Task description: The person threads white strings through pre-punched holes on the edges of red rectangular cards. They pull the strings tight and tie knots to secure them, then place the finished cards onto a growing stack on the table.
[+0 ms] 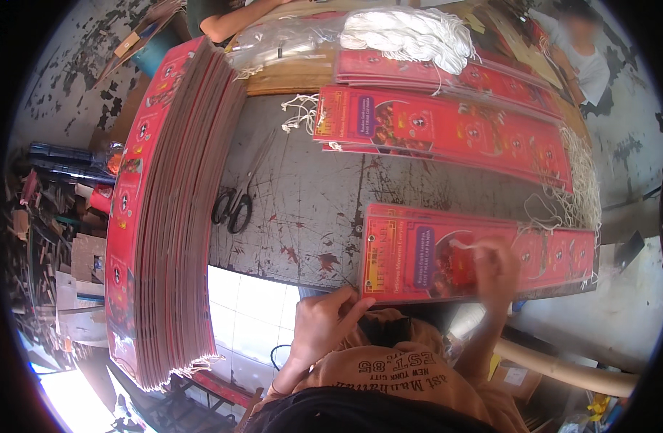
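A long red printed panel (407, 281) lies along the table's near edge, with more of the same beneath it. At its near left corner, my left hand (324, 325) is closed, the thumb and fingers pinching the edge. Over the panel's middle, my right hand (499, 270) is slightly blurred. Its fingertips are pinched together on a short white string (461, 245), the end of which sticks out leftward. A small eyelet hole shows near the panel's far left corner. Farther back lies another pile of red panels (447, 126), with white strings (299, 114) tied at its left end.
Black-handled scissors (234, 209) lie on the scratched grey tabletop (302, 187). A tall stack of red panels (129, 209) stands at the left. White cord (411, 36) is heaped at the back. Loose strings (582, 166) hang at the right. Two other people are across the table.
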`<move>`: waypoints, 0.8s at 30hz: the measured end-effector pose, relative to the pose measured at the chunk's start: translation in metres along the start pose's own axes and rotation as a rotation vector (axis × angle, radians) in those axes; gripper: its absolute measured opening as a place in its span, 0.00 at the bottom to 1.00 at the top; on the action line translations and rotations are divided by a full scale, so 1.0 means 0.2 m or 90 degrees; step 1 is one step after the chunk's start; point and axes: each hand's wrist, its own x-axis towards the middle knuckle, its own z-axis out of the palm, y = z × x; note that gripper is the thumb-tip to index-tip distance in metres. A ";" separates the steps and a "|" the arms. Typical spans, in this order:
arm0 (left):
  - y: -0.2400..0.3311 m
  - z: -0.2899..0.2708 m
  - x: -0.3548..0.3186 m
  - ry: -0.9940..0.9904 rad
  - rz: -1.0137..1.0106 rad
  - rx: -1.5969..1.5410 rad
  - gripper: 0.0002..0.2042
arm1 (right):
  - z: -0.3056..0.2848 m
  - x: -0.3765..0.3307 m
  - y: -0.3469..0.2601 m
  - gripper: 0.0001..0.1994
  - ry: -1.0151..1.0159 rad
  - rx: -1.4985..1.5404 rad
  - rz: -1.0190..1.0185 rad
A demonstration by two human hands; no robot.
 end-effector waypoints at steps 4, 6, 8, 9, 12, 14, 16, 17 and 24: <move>0.04 -0.03 0.00 -0.015 -0.012 -0.065 0.12 | 0.13 -0.06 -0.13 0.03 -0.095 0.094 -0.070; 0.04 -0.03 0.00 -0.006 -0.022 -0.044 0.12 | 0.17 -0.06 -0.16 0.04 -0.115 0.090 -0.076; 0.02 0.00 0.00 -0.001 -0.042 -0.052 0.12 | 0.21 -0.06 -0.16 0.04 -0.133 0.115 -0.085; 0.01 0.00 -0.01 0.006 -0.053 -0.055 0.12 | 0.22 -0.07 -0.18 0.04 -0.135 0.127 -0.084; -0.03 0.05 -0.03 0.018 -0.079 -0.038 0.13 | 0.25 -0.09 -0.19 0.04 -0.139 0.148 -0.075; -0.02 0.05 -0.01 -0.003 -0.131 -0.055 0.12 | 0.27 -0.11 -0.17 0.05 -0.138 0.144 -0.063; -0.01 0.05 0.00 -0.006 -0.157 -0.074 0.12 | 0.26 -0.11 -0.19 0.05 -0.142 0.132 -0.064; 0.00 0.05 -0.01 0.002 -0.157 -0.085 0.12 | 0.26 -0.11 -0.19 0.05 -0.145 0.126 -0.065; 0.03 0.04 -0.02 0.037 -0.087 -0.110 0.10 | 0.25 -0.12 -0.19 0.04 -0.110 0.114 -0.095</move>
